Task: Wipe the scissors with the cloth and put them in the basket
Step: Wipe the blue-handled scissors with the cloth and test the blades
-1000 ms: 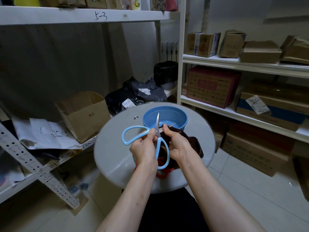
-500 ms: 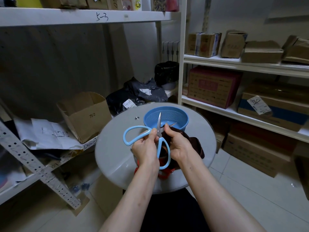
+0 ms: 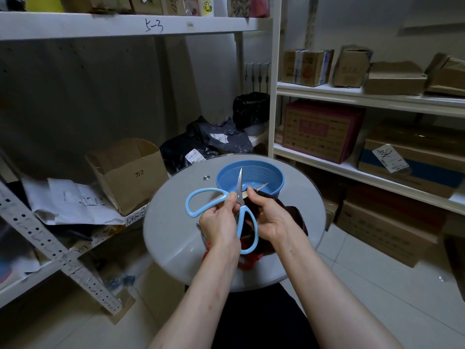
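Scissors, light blue handles, are spread open and held up over the round grey desk, just in front of the blue basket. Left hand grasps them around the pivot, one handle loop sticking out left, the other hanging down. Right hand holds the dark brown cloth and pinches the right-pointing blade with it. The other blade points up, overlapping the basket. A red item lies on the desk under the hands, mostly hidden.
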